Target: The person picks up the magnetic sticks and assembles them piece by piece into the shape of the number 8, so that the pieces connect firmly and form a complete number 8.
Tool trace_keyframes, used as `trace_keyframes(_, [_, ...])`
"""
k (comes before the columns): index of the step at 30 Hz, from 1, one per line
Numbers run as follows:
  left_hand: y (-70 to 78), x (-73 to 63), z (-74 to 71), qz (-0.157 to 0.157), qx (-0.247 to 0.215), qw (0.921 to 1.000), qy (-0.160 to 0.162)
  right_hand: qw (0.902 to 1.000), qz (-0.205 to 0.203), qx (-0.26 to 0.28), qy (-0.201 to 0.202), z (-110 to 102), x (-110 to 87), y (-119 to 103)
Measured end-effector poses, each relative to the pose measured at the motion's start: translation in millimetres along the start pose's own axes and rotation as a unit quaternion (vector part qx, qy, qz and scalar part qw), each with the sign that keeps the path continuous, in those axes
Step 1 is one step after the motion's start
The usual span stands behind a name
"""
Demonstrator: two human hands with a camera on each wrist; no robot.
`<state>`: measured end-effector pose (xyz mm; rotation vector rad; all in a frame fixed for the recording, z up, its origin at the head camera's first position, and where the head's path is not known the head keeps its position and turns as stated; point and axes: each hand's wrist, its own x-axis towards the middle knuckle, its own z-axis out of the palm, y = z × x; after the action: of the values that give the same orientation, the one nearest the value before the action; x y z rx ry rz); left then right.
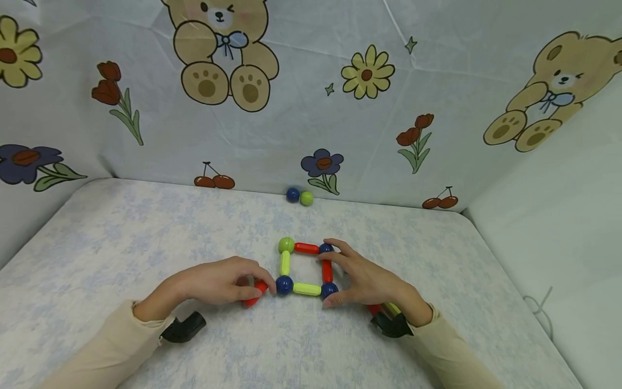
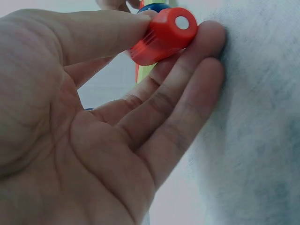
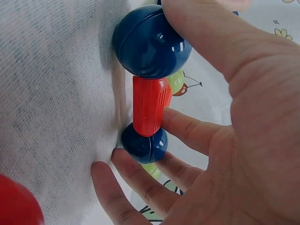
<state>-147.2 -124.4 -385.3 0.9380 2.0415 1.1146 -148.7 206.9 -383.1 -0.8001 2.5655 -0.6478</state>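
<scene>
A square of magnetic rods and balls lies on the table. Its corners are a green ball (image 1: 286,245) at far left and blue balls at the other three, including the near-left blue ball (image 1: 284,284). Red rods form the far and right sides, yellow-green rods the left and near sides. Beside the near-left ball, my left hand (image 1: 225,282) pinches a red magnetic rod (image 2: 164,35) between thumb and fingers, its pale end disc showing. My right hand (image 1: 366,278) holds the square's right side: the thumb is on the near blue ball (image 3: 152,42), the fingers around the far blue ball (image 3: 145,143).
A loose blue ball (image 1: 292,195) and green ball (image 1: 306,198) sit at the table's back edge against the printed cloth. Under my right wrist lie a red rod (image 1: 374,309) and a yellow-green rod (image 1: 392,309), partly covered. A white cord (image 1: 541,310) hangs at the right.
</scene>
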Motion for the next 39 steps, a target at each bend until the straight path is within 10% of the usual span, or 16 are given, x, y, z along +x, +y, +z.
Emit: trace_keyframes(39, [-0.1,13.7,22.1,-0.002,-0.089,0.9950,-0.044,1.0000,-0.002,-0.003,0.001,1,-0.6,-1])
